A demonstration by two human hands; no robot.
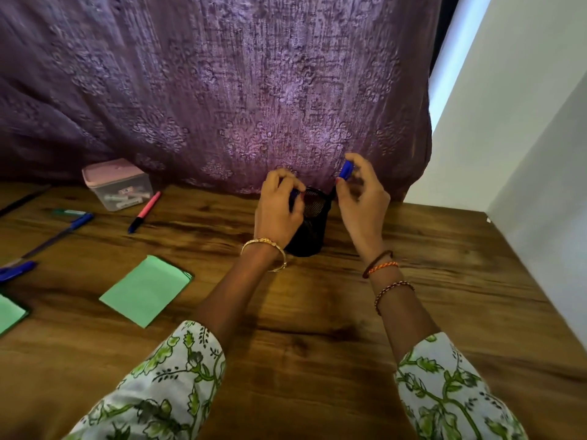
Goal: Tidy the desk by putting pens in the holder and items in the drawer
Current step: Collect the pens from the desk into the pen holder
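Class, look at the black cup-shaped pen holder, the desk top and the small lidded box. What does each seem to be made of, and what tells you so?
Black cup-shaped pen holder: probably metal mesh, matt; fine perforations show inside its wall.
Brown desk top: wood or wood-look laminate, slightly glossy; grain streaks and knots.
Small clear box with pink lid: likely plastic; its contents show through the walls.

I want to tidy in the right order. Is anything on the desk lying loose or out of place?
Yes. A pink marker and blue pens lie scattered at the left, outside the mesh holder. Two green note pads sit askew on the desk. Nothing looks spilled or damaged.
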